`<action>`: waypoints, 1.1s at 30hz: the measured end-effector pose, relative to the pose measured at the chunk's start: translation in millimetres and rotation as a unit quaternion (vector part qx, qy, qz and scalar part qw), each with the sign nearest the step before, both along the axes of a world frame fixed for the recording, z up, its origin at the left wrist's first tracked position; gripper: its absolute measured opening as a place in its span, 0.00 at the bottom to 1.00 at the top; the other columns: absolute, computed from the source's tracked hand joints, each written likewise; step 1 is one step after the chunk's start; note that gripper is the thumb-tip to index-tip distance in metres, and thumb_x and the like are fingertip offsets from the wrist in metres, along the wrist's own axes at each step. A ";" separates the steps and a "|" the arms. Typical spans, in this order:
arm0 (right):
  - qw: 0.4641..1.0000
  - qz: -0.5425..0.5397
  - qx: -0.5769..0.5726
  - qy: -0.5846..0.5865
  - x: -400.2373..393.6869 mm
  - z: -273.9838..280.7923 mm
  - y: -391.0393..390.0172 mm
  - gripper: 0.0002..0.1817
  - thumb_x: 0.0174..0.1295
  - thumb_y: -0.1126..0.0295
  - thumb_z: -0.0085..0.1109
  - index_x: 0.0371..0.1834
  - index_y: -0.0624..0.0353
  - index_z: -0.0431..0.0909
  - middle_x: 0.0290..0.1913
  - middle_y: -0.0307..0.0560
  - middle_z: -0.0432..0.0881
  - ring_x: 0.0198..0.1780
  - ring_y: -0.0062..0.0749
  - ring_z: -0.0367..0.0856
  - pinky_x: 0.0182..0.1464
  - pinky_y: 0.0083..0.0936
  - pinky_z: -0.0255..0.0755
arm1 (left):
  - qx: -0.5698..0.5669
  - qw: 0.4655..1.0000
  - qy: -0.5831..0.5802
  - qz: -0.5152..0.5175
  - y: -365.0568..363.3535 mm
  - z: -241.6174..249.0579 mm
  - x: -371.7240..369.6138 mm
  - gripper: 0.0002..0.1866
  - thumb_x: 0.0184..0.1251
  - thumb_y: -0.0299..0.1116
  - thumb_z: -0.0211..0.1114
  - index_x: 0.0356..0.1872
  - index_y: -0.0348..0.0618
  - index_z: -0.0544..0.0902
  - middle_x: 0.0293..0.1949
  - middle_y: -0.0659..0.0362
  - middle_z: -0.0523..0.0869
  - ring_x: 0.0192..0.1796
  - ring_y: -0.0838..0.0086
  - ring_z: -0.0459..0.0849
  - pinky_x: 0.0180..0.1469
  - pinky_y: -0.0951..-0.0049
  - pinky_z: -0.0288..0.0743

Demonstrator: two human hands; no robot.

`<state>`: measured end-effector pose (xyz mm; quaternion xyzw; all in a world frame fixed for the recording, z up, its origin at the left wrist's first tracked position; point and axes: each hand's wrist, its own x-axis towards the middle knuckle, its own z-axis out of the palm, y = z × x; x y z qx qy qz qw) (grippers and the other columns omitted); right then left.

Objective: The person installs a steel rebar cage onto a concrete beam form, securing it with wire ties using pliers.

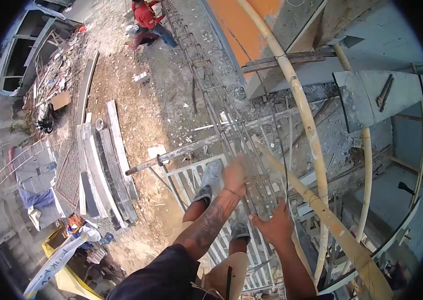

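A long rebar cage [221, 107] of thin steel bars tied with stirrups slopes up from the ground to the scaffold in front of me. My left hand [235, 176] reaches over its near end, fingers smeared by motion and overlapping the bars. To its right, my right hand [276, 225] is open, thumb stretched toward the bars and fingers apart. Beneath both hands lies a slatted metal scaffold platform [184, 175], where my feet in grey boots [212, 174] stand.
A horizontal pipe [171, 159] crosses under the cage. Bamboo poles [306, 115] rise close on my right, by a board carrying a tool [384, 92]. A person [146, 22] in red stands below at the cage's far end. Planks [96, 170] lie on the ground left.
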<state>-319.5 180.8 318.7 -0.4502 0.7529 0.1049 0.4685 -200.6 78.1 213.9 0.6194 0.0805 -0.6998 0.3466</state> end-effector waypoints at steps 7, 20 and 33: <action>0.981 0.054 -0.102 0.158 -22.8 0.5 13.8 0.51 0.33 0.57 0.74 0.59 0.68 0.56 0.54 0.65 0.69 0.55 0.57 0.72 0.54 0.43 0.70 | -0.014 0.999 -0.014 0.030 14.3 -15.2 -44.2 0.11 0.70 0.42 0.55 0.31 0.48 0.68 0.16 0.69 0.61 0.14 0.83 0.60 0.16 0.78 0.52; 0.968 0.037 -0.148 0.198 -13.1 23.2 61.1 0.48 0.28 0.56 0.77 0.55 0.64 0.61 0.48 0.61 0.74 0.50 0.55 0.76 0.48 0.43 0.73 | -0.060 0.994 0.035 -0.085 59.7 17.3 -15.0 0.15 0.65 0.41 0.62 0.31 0.45 0.67 0.18 0.68 0.65 0.17 0.81 0.64 0.17 0.74 0.60; 0.945 0.072 -0.209 0.241 -52.3 66.5 103.6 0.47 0.26 0.58 0.76 0.53 0.65 0.64 0.46 0.59 0.74 0.48 0.55 0.76 0.47 0.43 0.72 | -0.110 0.984 0.072 -0.120 100.2 66.1 -40.4 0.18 0.64 0.41 0.64 0.29 0.44 0.64 0.18 0.67 0.64 0.16 0.80 0.67 0.18 0.75 0.66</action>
